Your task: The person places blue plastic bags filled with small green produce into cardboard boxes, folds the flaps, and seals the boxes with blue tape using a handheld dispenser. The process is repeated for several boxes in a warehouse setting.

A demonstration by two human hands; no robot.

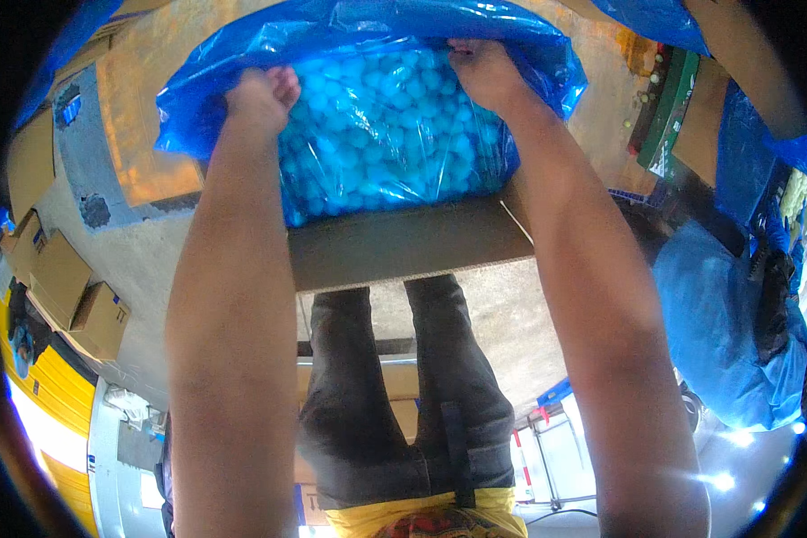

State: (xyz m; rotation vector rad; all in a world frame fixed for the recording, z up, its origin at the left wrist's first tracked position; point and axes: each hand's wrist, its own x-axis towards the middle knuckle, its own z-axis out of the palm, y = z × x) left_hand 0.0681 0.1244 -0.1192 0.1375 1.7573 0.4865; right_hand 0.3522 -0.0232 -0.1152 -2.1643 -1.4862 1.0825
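A blue plastic bag (390,134), filled with many small round objects, sits in a cardboard box (403,249) whose near flap hangs towards my legs. My left hand (262,97) grips the bag's loose film at its upper left. At the upper right, my right hand (481,70) holds the film too, with its fingers partly hidden in the folds. The slack plastic arches across the top of the picture beyond both hands. The round contents look blue through the film; what they are I cannot tell.
Open cardboard boxes (70,289) stand on the concrete floor at the left. Orange-brown boards (138,128) lie beyond them. At the right are a green carton (672,114), several small round things on the floor, and a large light-blue plastic bag (706,329).
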